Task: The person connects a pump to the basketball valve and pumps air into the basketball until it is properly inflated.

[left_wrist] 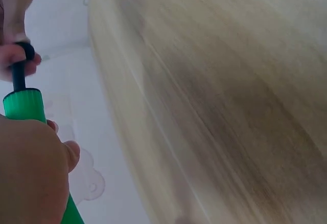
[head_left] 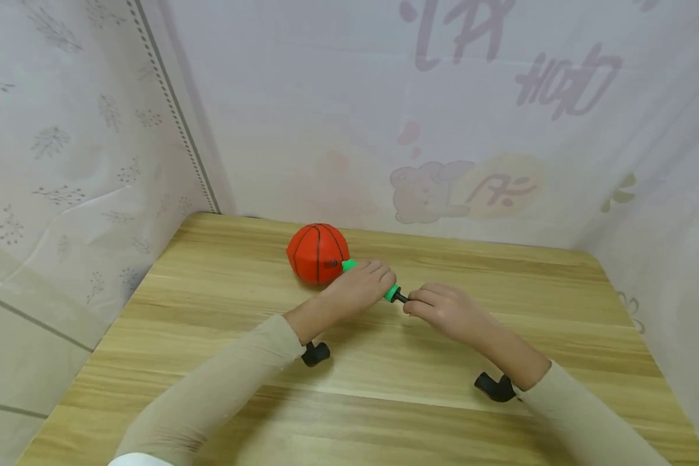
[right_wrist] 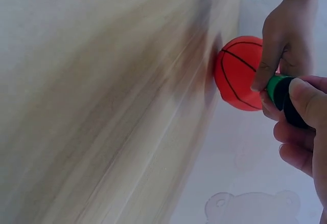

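Observation:
An orange-red toy basketball [head_left: 317, 254] with black lines sits toward the back of the table; its outline looks angular and not fully round. A green hand pump [head_left: 391, 293] points its tip at the ball's right side. My left hand [head_left: 358, 287] grips the pump's green barrel [left_wrist: 24, 105], fingers wrapped over it. Its black handle [right_wrist: 294, 112] is held between the thumb and fingers of my right hand [head_left: 445, 310]. In the left wrist view a short length of black rod [left_wrist: 18, 75] shows between barrel and handle. My left hand partly hides the ball in the right wrist view.
The wood-grain table [head_left: 384, 414] runs back to a pale printed cloth [head_left: 303, 129] hanging behind it, with more cloth on both sides. Black wrist mounts [head_left: 316, 354] stick out under both forearms, close over the tabletop.

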